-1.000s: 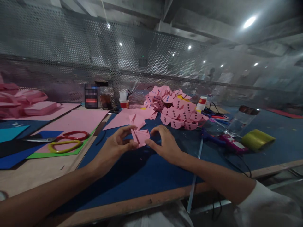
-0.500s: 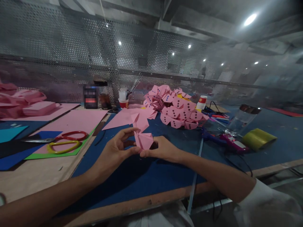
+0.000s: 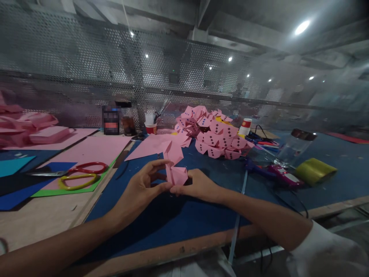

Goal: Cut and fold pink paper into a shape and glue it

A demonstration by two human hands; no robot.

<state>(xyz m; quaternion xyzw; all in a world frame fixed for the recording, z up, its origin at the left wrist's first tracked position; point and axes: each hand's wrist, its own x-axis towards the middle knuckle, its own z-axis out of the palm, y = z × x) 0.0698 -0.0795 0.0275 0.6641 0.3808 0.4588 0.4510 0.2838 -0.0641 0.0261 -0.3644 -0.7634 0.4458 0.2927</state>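
Note:
A folded piece of pink paper (image 3: 178, 175) is held up between my two hands, above the blue tabletop (image 3: 155, 227). My left hand (image 3: 148, 181) pinches its left side, thumb low and fingers higher up. On the lower right, my right hand (image 3: 198, 184) grips it with the thumb in front; the other fingers are partly hidden behind. Just beyond lie pink paper pieces (image 3: 173, 154) and a flat pink sheet (image 3: 144, 146). A heap of folded pink paper shapes (image 3: 216, 134) with dark dots and diamonds stands farther back.
At left, scissors (image 3: 77, 181) with red and yellow handles rest on coloured sheets, near stacked pink paper forms (image 3: 49, 134). To the right are a purple glue gun (image 3: 282, 173), a yellow tape roll (image 3: 315, 171) and a clear jar (image 3: 295, 146). Paper cups (image 3: 150, 127) stand behind.
The view has shifted slightly, so things sit a little lower. Both hands keep their hold on the folded pink paper, which is turned very slightly.

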